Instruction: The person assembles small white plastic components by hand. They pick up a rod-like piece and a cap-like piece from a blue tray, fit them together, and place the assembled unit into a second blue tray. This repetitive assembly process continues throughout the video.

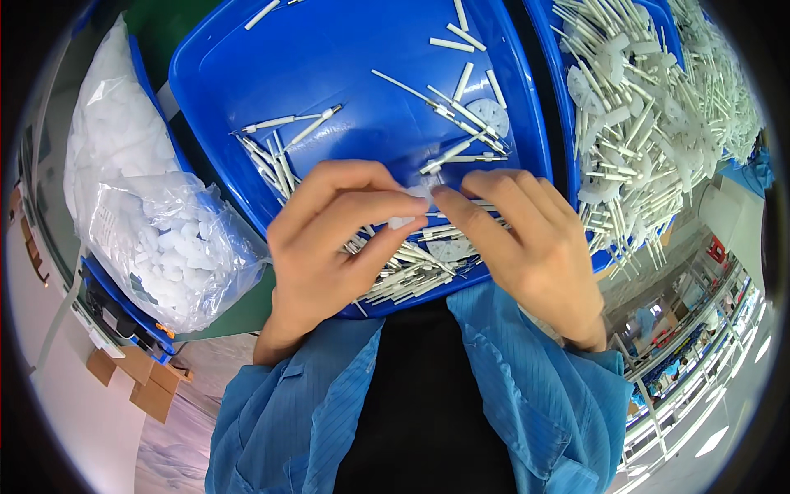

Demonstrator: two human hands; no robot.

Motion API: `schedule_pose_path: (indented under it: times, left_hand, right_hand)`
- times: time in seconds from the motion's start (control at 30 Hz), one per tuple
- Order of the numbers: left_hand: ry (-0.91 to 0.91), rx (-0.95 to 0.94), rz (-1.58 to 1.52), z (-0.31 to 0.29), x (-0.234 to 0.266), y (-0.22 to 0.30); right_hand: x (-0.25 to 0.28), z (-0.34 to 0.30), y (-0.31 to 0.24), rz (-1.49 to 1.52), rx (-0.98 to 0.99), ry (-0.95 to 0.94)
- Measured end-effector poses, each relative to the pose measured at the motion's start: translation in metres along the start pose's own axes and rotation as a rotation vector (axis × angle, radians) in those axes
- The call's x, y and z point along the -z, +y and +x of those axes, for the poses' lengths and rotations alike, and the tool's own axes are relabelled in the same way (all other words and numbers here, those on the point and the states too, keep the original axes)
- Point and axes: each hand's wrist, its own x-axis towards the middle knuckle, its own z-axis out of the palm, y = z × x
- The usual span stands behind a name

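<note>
My left hand (325,235) is closed, with a small translucent white plastic piece (421,191) pinched at its fingertips. Another bit of white plastic (400,222) shows between its thumb and fingers. From the other side, the bent fingers of my right hand (535,243) close on the same translucent piece; its exact shape is partly covered by the fingertips. Both hands are over the near part of a blue plastic bin (304,66). Beneath them lies a heap of thin white rods (411,276), some with metal tips.
Loose white rods (453,45) and a translucent disc (489,117) lie farther inside the bin. To the right, another blue bin (568,156) is piled with rods and plastic pieces (634,107). Clear bags of white plastic pieces (177,247) stand at the left.
</note>
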Motion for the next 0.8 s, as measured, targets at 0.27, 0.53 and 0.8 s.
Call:
schedule_pose_path:
  times: [0.27, 0.53, 0.8]
  left_hand:
    - [0.198, 0.214, -0.604, -0.011, 0.005, 0.002]
    - [0.144, 0.006, -0.733, -0.009, 0.009, -0.013]
    - [0.304, 0.113, -0.600, -0.017, 0.017, -0.013]
  right_hand:
    - [-0.029, 0.022, 0.003, 0.001, -0.005, 0.332]
    - [-0.047, 0.049, 0.004, 0.030, -0.066, 0.250]
    - [-0.007, 0.038, -0.042, 0.984, -0.532, 0.066]
